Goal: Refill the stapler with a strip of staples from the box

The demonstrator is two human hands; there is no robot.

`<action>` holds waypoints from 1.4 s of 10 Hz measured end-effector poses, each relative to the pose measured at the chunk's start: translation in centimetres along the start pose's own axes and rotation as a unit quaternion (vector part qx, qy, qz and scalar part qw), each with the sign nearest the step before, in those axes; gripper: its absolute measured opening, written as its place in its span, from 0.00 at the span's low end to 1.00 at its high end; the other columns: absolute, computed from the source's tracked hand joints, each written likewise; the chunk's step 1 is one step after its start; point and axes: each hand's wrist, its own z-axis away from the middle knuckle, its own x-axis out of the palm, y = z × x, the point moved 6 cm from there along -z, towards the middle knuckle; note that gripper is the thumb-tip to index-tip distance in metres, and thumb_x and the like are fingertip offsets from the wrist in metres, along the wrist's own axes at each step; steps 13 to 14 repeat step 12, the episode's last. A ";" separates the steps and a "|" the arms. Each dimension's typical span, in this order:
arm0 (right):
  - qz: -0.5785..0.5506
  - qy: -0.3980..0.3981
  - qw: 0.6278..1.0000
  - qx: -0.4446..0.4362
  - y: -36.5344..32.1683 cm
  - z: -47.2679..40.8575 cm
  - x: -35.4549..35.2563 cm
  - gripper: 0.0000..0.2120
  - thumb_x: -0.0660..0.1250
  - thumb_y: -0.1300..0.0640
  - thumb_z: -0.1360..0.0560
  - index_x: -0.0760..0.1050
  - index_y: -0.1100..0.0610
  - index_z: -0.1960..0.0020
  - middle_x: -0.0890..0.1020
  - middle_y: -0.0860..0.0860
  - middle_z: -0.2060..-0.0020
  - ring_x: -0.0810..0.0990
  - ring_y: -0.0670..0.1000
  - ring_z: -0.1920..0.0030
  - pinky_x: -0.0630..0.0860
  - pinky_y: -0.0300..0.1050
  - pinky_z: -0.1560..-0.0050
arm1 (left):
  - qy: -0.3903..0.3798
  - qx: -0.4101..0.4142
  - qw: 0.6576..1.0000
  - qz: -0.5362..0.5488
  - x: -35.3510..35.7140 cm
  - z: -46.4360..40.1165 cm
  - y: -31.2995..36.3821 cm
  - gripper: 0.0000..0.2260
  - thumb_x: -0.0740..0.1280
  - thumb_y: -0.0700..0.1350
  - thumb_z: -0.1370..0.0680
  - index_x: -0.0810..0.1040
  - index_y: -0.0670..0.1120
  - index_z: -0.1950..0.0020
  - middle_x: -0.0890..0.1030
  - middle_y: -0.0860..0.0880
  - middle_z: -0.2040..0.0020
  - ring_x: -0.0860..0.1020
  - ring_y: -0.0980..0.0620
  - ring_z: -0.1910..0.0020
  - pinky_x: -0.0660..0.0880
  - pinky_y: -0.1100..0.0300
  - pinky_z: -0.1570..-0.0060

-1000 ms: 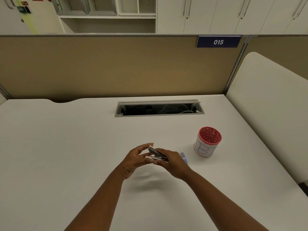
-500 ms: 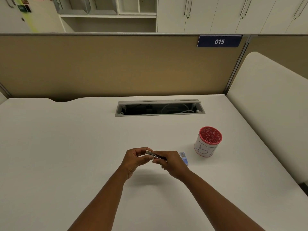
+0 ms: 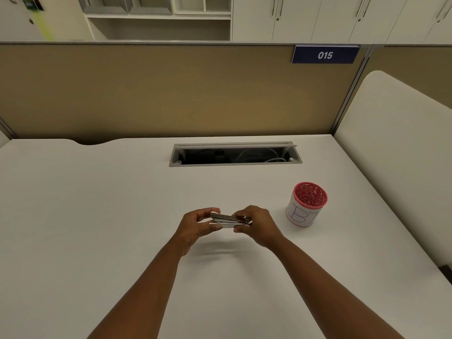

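Observation:
A small silver stapler [image 3: 230, 220] is held level above the white desk [image 3: 97, 216], near its middle. My left hand [image 3: 195, 226] pinches its left end between thumb and fingers. My right hand [image 3: 259, 223] grips its right end. The stapler's top and base lie nearly together, with a thin gap at the left. The staple box is hidden behind my right hand.
A red mesh pen cup [image 3: 307, 204] wrapped in white paper stands to the right of my hands. An open cable tray [image 3: 234, 155] is set into the desk farther back. A tan partition [image 3: 171, 94] bounds the far side and a cream panel [image 3: 403, 155] the right.
The stapler was tilted and open a second ago; it now lies level and almost closed between both hands. The blue box beside my right hand is no longer in sight.

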 end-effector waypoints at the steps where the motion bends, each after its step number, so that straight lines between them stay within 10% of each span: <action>1: -0.012 0.036 0.999 0.036 0.7 0.0 0.0 0.13 0.74 0.59 0.34 0.81 0.54 0.50 0.83 0.55 0.53 0.78 0.53 0.52 0.72 0.45 0.51 | -0.001 -0.019 0.999 -0.026 -0.1 -0.1 -0.3 0.20 0.74 0.31 0.34 0.79 0.46 0.44 0.81 0.52 0.50 0.83 0.61 0.58 0.77 0.74 0.62; 4: 0.049 0.017 0.997 0.055 1.9 -0.6 1.9 0.05 0.65 0.65 0.28 0.79 0.60 0.55 0.83 0.58 0.55 0.77 0.55 0.55 0.62 0.26 0.64 | 0.067 -0.022 0.983 -0.172 -0.9 -0.6 -1.6 0.25 0.75 0.31 0.35 0.77 0.41 0.39 0.81 0.42 0.45 0.79 0.50 0.52 0.75 0.69 0.58; 8: 0.069 0.006 0.996 0.063 2.7 -0.7 3.5 0.10 0.64 0.64 0.28 0.80 0.57 0.50 0.81 0.58 0.53 0.76 0.56 0.49 0.73 0.51 0.49 | 0.077 -0.005 0.945 -0.317 -0.9 -0.8 -2.4 0.24 0.77 0.39 0.36 0.79 0.44 0.41 0.82 0.45 0.45 0.79 0.51 0.48 0.69 0.67 0.49; 14: 0.026 0.015 0.996 0.087 3.7 -0.9 3.2 0.14 0.64 0.62 0.26 0.76 0.54 0.41 0.80 0.54 0.44 0.78 0.52 0.45 0.70 0.36 0.48 | 0.075 -0.009 0.949 -0.307 -1.3 -0.7 -2.7 0.32 0.79 0.43 0.37 0.74 0.45 0.35 0.79 0.46 0.41 0.74 0.53 0.53 0.67 0.67 0.52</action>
